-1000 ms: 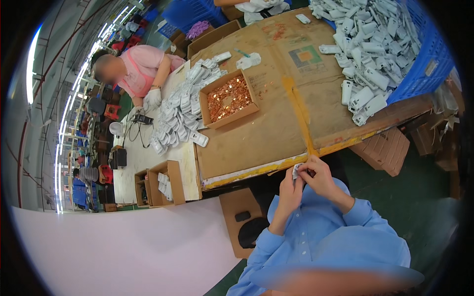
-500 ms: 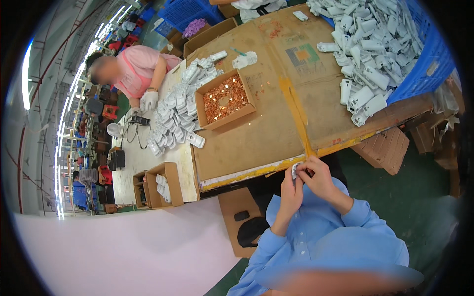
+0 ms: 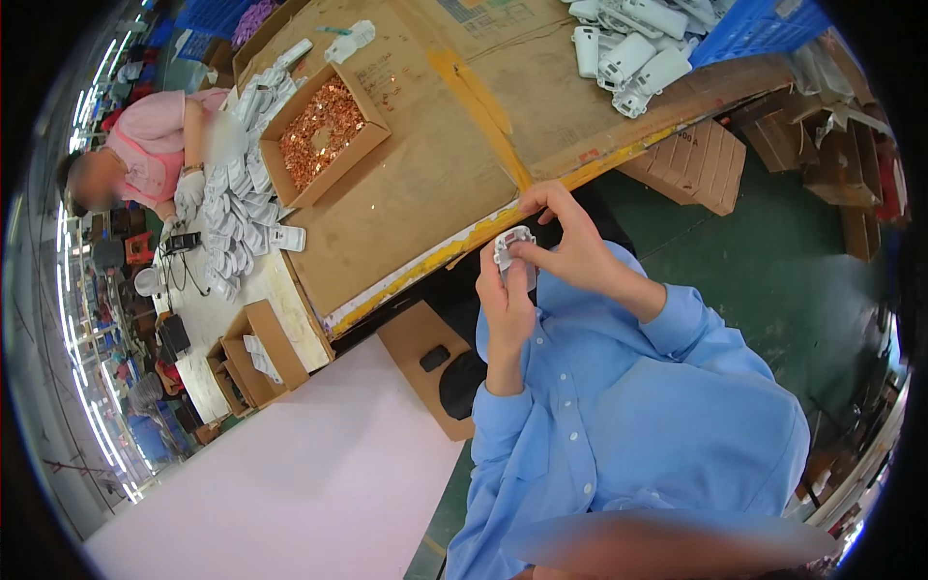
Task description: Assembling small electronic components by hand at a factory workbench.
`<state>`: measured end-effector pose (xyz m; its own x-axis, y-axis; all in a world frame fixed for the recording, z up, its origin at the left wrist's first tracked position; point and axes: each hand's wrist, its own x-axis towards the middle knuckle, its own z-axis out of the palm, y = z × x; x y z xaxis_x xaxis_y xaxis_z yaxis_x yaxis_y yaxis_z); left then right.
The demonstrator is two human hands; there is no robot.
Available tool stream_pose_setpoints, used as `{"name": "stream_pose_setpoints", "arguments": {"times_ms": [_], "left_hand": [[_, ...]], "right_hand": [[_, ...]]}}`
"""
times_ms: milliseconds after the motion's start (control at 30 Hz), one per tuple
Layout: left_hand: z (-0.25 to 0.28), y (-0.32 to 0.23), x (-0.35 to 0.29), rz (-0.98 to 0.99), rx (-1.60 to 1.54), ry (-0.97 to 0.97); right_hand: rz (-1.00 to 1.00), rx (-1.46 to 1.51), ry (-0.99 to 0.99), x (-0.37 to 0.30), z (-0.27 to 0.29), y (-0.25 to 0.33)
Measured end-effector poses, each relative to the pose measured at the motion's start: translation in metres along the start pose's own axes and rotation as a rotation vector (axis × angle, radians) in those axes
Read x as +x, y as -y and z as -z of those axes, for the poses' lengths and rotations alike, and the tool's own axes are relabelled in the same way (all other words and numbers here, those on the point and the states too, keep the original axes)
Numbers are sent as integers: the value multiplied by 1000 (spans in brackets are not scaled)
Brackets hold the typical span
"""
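Over my lap, just off the table's front edge, my left hand (image 3: 505,302) grips a small white plastic housing (image 3: 513,235), its cut-out face turned up. My right hand (image 3: 583,249) rests its thumb on the housing's face. The right index finger arches away from the thumb, and no piece is visible between them. Beyond the edge, a cardboard box (image 3: 350,158) holds a heap of small copper-coloured metal pieces (image 3: 316,143). A pile of similar white housings (image 3: 237,213) lies left of that box.
More white housings (image 3: 633,66) spill from a blue crate (image 3: 759,37) at the far right. A co-worker's gloved hand (image 3: 189,193) is beside the left pile. A small carton (image 3: 259,338) stands at the table's left end. Brown cartons (image 3: 691,172) sit on the floor at right.
The view has shifted, so the table appears higher and further left. My right hand has opened from its pinch beside the housing, its index finger lifting away while the thumb presses the housing's face.
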<state>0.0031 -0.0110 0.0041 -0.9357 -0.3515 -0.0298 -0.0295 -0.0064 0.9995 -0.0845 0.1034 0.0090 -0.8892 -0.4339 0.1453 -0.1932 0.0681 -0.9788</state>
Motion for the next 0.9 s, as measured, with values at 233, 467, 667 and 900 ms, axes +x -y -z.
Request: {"name": "stream_pose_setpoints", "arguments": {"times_ms": [233,467,667,900], "left_hand": [[-3,-3,-1,128,-205,-7],[-6,0,-1,126,-89,-72],[-9,-4,-2,72,92,-57],[-13,-12,-4,58,219,0]], "right_hand": [[71,-179,-2,-8,0,10],[166,-254,-45,-7,5,12],[116,-264,-31,-6,10,15],[92,-391,-27,-8,15,18]]}}
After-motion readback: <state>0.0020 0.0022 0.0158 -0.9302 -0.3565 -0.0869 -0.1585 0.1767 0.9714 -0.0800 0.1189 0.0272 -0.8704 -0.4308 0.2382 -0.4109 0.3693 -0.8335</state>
